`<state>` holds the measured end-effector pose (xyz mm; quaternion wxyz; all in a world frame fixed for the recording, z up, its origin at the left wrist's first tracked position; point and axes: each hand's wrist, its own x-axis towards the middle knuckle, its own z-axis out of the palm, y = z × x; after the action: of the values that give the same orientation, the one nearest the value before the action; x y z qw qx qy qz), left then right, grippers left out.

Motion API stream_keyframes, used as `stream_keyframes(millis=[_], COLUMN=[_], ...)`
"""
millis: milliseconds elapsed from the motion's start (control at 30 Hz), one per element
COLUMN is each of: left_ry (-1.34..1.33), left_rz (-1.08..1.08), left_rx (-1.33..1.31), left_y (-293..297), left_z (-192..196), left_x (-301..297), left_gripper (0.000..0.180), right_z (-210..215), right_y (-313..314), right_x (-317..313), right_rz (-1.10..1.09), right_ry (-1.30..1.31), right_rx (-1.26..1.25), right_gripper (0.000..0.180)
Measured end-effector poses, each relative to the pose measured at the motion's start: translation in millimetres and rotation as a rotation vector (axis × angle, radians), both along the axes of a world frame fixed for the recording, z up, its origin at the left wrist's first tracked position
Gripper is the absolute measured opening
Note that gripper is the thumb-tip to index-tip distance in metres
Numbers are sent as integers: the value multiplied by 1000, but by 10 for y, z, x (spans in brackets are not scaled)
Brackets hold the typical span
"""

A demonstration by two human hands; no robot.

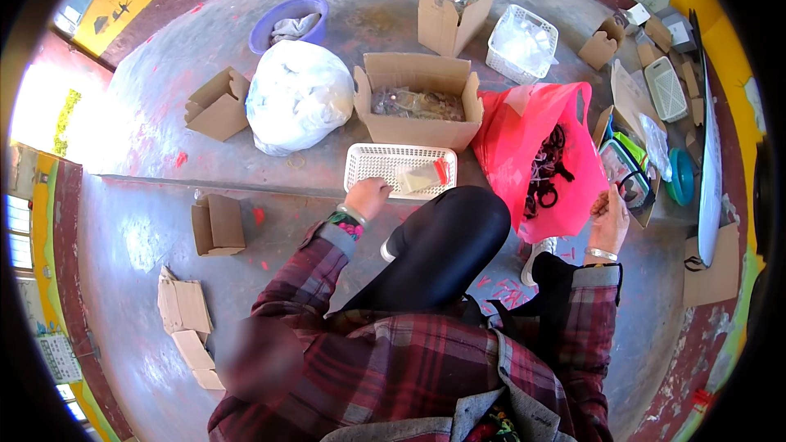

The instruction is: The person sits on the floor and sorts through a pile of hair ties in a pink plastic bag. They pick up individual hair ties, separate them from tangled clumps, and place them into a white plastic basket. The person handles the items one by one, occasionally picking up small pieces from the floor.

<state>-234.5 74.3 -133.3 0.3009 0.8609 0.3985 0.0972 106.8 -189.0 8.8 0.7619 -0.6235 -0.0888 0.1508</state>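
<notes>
My left hand is closed, fingertips together, at the near left corner of a white plastic basket. Whatever those fingers hold, if anything, is too small to make out. Inside the basket lie clear plastic packets with a red strip at one end. A pink plastic bag leans open beside my right knee, showing a heap of black bands, apparently hair ties. Just off the bag's right edge, my right hand is closed with its fingers pinched upward. A thin dark loop shows near its fingertips; I cannot tell whether it is held.
Beyond the basket stands a cardboard box of clear packets, with a stuffed white bag on its left. Farther back are a purple basin, a tall carton and a white crate. Boxes and a teal basin crowd the right.
</notes>
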Motion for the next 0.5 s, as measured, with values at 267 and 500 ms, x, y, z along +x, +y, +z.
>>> stream_keyframes(millis=[267,500], left_ry=[148,385], left_rz=[-75,46], left_rx=[84,127], left_y=[18,34], left_z=[-278,-653], left_x=[716,971], left_gripper=[30,38], right_z=[-33,59], right_y=[74,117], right_x=[-145,-209], right_rz=[97,144], right_ry=[-82,-76], right_rx=[-137,-146], right_gripper=[27,28])
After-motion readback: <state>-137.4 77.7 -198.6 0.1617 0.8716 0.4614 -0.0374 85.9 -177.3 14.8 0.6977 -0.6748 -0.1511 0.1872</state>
